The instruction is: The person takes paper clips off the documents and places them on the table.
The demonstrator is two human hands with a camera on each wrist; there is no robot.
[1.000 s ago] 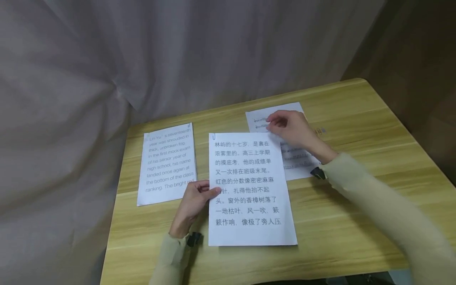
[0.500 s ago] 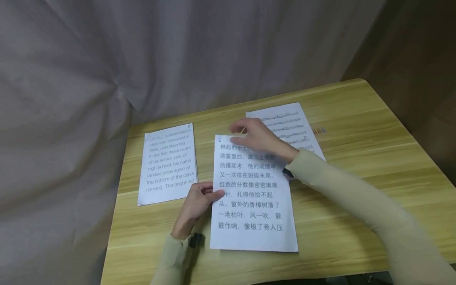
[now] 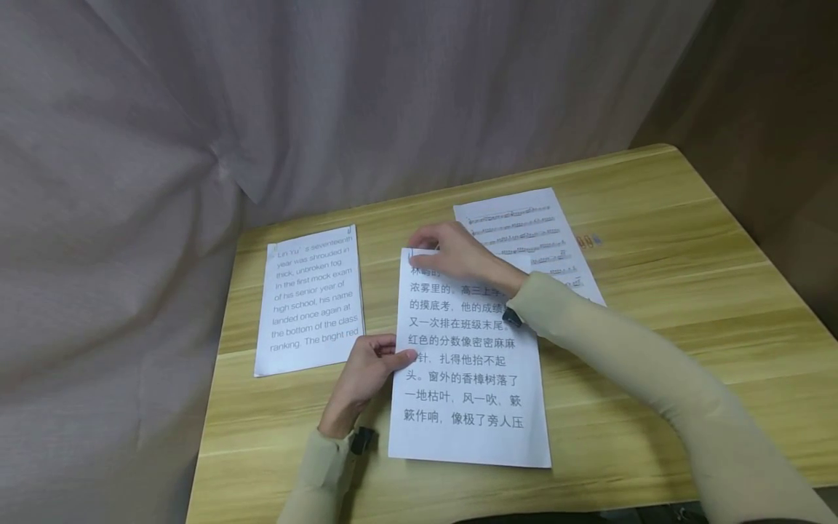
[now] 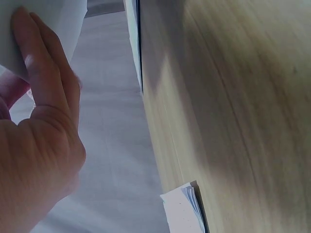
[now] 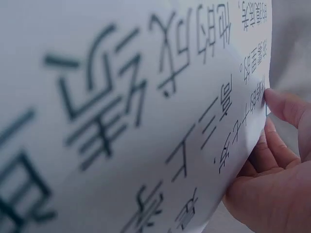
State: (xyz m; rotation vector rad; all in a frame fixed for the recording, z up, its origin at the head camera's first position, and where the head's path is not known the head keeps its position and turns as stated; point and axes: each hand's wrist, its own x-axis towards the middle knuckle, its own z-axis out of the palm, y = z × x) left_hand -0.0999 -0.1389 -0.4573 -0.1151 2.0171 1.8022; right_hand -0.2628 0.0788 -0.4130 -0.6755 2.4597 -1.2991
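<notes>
My left hand (image 3: 363,371) holds a sheaf of white paper (image 3: 468,364) by its left edge, the thumb on the front and the fingers behind. Large Chinese characters are printed on the front page. The sheaf is raised off the table and tilted toward me. At its top left corner sits a paper clip (image 3: 411,254). My right hand (image 3: 455,251) reaches across the top and pinches that corner, its thumb at the clip. In the right wrist view the thumb (image 5: 286,104) lies on the printed side, with the other fingers behind the page.
A clipped English-text sheaf (image 3: 310,306) lies at the left of the wooden table (image 3: 655,342). Sheet music (image 3: 513,218) lies behind the held paper, partly covered. Several small paper clips (image 3: 588,241) lie right of the music. A grey curtain (image 3: 393,102) hangs behind.
My right hand has moved left from above the sheet music to the held sheaf's top left corner and now pinches it there. The sheaf has shifted slightly right and down, still in my left hand.
</notes>
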